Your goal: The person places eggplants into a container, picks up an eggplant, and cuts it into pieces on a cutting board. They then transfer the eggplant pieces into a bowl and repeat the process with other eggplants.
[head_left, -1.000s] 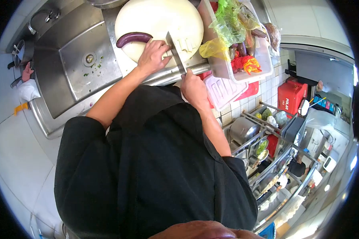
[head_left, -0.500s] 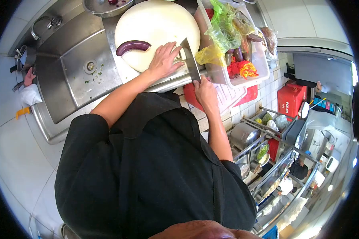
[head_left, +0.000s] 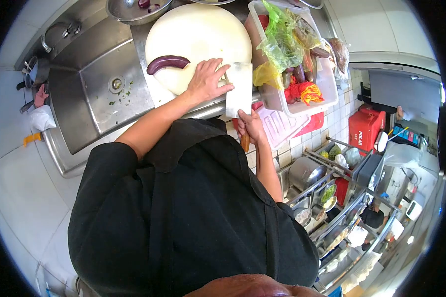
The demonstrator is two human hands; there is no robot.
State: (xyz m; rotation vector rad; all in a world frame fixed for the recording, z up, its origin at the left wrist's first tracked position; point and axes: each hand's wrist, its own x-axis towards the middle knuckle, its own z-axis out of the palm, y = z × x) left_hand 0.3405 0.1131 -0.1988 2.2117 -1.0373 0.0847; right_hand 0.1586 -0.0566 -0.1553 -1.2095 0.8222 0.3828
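Note:
My left hand (head_left: 208,80) lies on the lower right part of a round white board (head_left: 198,34), fingers spread, its fingertips at the cleaver's edge. Whatever may lie beneath that palm is hidden. In my right hand (head_left: 252,126) is the wooden handle of a cleaver (head_left: 240,86), whose broad blade shows its flat face beside my left fingers. A curved purple eggplant (head_left: 167,63) rests on the board, left of my left hand.
Right of the board stands a clear plastic bin (head_left: 327,89) with bags and eggplants. A steel sink (head_left: 99,84) is at the left, a metal bowl (head_left: 136,20) behind. Metal racks (head_left: 342,173) with pots stand at the right; a person is partly visible beyond.
The cleaver has turned from nearly edge-on to showing its flat face, and my right hand has moved slightly down with its grip shifted. My left hand's fingers have shifted a little.

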